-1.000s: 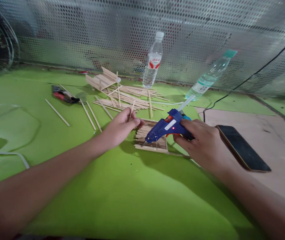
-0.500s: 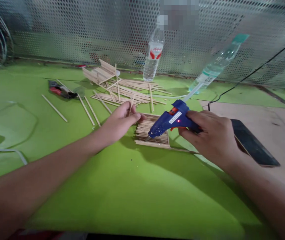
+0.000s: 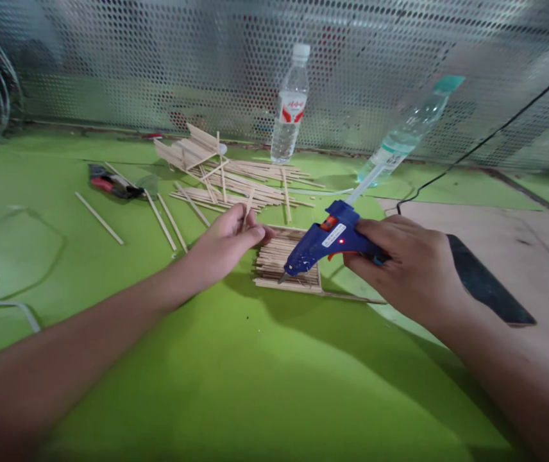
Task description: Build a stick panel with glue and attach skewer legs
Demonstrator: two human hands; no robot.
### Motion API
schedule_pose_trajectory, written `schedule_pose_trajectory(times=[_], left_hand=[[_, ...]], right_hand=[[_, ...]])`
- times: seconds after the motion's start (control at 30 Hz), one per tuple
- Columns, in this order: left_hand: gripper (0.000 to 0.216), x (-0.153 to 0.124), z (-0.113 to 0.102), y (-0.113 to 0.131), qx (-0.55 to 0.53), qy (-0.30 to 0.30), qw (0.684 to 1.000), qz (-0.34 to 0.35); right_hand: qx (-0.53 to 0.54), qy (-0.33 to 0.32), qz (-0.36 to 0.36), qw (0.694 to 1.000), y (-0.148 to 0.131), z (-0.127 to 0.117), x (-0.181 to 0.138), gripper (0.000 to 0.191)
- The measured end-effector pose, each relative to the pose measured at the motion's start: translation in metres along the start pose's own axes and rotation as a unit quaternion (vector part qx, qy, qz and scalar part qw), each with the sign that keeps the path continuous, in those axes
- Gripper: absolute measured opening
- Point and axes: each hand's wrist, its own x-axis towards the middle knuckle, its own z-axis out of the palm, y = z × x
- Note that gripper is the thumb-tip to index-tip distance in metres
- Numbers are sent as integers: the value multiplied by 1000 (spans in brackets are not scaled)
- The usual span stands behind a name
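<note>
My right hand (image 3: 404,263) is wrapped round the handle of a blue hot glue gun (image 3: 320,240), its small red light lit and a glue stick (image 3: 365,186) poking from its back. The gun's nozzle points down at the near edge of a small panel of wooden sticks (image 3: 274,260) framed by thicker strips. At the panel's far left corner, my left hand (image 3: 233,240) is closed on a short wooden stick (image 3: 249,204) held upright between thumb and fingers. Whether the nozzle touches the wood I cannot tell.
Behind lie a pile of loose sticks (image 3: 260,176) and a stick-built frame (image 3: 190,147). Red-handled pliers (image 3: 111,183) rest at left. Two bottles, one clear (image 3: 290,109) and one greenish (image 3: 404,138), stand at the perforated metal screen (image 3: 159,58). A phone (image 3: 490,282) lies at right.
The view has shifted slightly, so everything sits a little lower and further left. Both hands keep their holds, and the nozzle stays over the panel's near edge.
</note>
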Motion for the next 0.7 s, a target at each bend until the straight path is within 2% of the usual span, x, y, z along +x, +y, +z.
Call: schedule_pose_trajectory(times=[0.7], left_hand=[[16, -2, -1, 1, 53, -1, 999, -9]], right_hand=[[-10, 2, 13, 1000, 1, -7, 6, 19]])
